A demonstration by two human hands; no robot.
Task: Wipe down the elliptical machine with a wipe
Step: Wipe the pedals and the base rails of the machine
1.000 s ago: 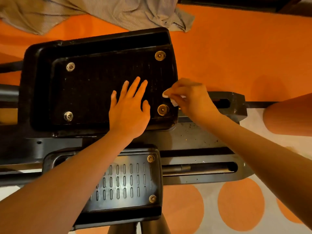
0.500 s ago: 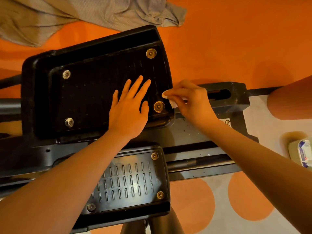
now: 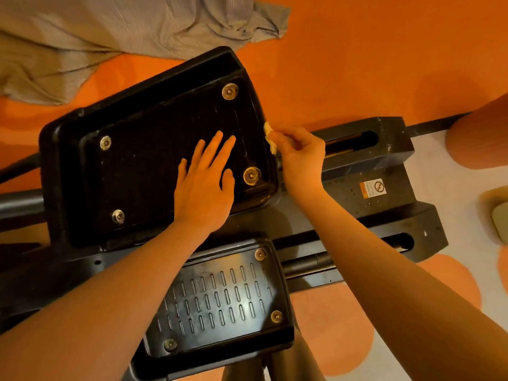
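The elliptical machine (image 3: 357,188) sits low on the orange floor (image 3: 371,64), black and dusty, its two ribbed pedals studded with round bolts. The left hand (image 3: 203,185) lies flat on the far pedal (image 3: 143,166), fingers spread. The right hand (image 3: 299,158) pinches a small crumpled wipe (image 3: 269,136) in its grip against that pedal's right edge. A rumpled grey cloth (image 3: 110,37) lies beyond.

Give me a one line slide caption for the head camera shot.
Left hand flat on the far pedal while the right hand rubs a wipe along its edge.
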